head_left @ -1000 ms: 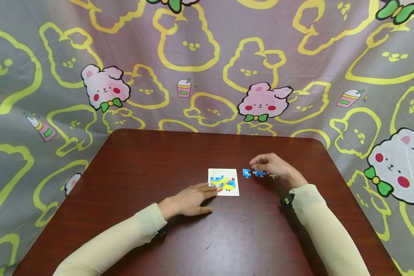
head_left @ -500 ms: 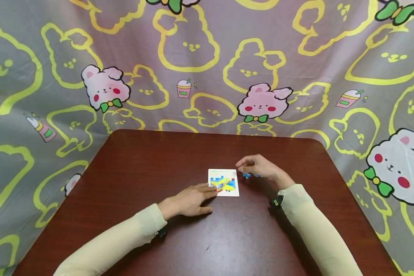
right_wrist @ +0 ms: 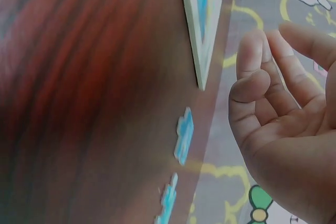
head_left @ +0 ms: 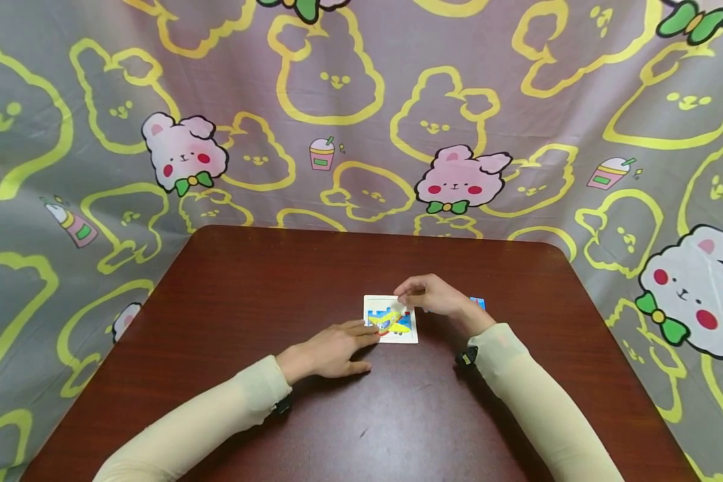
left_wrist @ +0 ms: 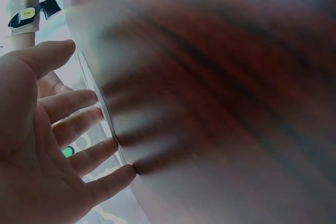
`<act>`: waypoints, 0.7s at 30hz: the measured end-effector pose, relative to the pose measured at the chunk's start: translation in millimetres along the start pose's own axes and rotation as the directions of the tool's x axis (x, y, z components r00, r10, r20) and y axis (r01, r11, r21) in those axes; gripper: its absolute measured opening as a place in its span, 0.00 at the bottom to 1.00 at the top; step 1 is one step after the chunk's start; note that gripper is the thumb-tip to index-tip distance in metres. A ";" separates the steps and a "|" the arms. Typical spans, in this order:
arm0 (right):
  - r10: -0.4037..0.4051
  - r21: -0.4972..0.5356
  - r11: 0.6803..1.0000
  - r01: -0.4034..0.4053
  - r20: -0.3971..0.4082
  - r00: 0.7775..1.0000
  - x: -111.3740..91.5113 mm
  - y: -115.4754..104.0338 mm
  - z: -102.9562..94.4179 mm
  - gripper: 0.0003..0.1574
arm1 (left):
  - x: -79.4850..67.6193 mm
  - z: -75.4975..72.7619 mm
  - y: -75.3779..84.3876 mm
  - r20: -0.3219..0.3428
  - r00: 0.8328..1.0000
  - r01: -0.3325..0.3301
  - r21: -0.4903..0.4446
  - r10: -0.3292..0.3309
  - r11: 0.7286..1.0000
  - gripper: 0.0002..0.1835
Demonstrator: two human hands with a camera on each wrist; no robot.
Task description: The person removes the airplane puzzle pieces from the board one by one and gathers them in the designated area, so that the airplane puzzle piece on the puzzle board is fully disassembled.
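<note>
My left hand (head_left: pixel 331 349) lies flat on the table, its fingertips at the lower left of a small white-framed jigsaw board (head_left: pixel 389 337). In the left wrist view, fingers of my left hand (left_wrist: pixel 39 140) are stretched out against the board's edge. The board shows a yellow airplane on blue; its upper part is pale. Over its upper right corner hovers my right hand (head_left: pixel 436 296), fingers bent. In the right wrist view, the thumb of my right hand (right_wrist: pixel 278 129) meets a finger; no piece shows between them. Blue puzzle pieces (right_wrist: pixel 184 137) lie beside the board.
A dark red-brown table (head_left: pixel 265 281) lies under both hands. Another puzzle piece (head_left: pixel 477 304) shows just beyond my right wrist. A grey curtain (head_left: pixel 361 134) with yellow cartoon outlines and bunny faces stands behind the table and along both sides.
My right hand has moved left, from above the loose puzzle pieces to the board's upper right corner. My left hand and the board have stayed in place.
</note>
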State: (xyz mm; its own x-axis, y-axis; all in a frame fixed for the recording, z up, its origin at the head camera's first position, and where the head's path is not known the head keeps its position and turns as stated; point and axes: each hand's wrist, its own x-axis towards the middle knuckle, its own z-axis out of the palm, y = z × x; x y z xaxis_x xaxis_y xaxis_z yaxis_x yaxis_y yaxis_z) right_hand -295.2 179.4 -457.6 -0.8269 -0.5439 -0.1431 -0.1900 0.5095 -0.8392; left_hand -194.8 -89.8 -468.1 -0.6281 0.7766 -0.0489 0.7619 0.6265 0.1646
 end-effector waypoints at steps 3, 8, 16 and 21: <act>-0.015 0.000 1.000 0.015 0.018 1.000 3.2 -0.4 5.7 0.16 | 0.1 0.2 -0.1 0.000 1.000 -0.001 -0.009 0.001 1.000 0.33; -0.029 -0.013 0.999 0.030 0.025 0.999 8.4 -2.9 14.8 0.16 | 0.3 1.0 -0.8 -0.008 1.000 -0.007 -0.014 0.007 1.000 0.33; -0.012 -0.044 0.999 0.015 0.060 0.998 17.3 -4.9 25.9 0.14 | 0.8 0.6 -1.4 0.013 1.000 0.011 -0.014 -0.010 1.000 0.33; -0.017 -0.058 0.998 0.022 0.081 0.997 18.8 -8.6 28.3 0.13 | 1.3 -0.3 -0.7 0.031 0.999 0.022 -0.006 -0.022 1.000 0.33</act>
State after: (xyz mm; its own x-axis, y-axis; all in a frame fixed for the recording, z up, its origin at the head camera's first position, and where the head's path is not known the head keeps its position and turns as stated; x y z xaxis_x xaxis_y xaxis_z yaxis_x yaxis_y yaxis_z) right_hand -294.0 145.9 -467.9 -0.7778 -0.6049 -0.1707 -0.2387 0.5355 -0.8101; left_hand -196.2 -89.3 -468.0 -0.6395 0.7643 -0.0826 0.7468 0.6431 0.1696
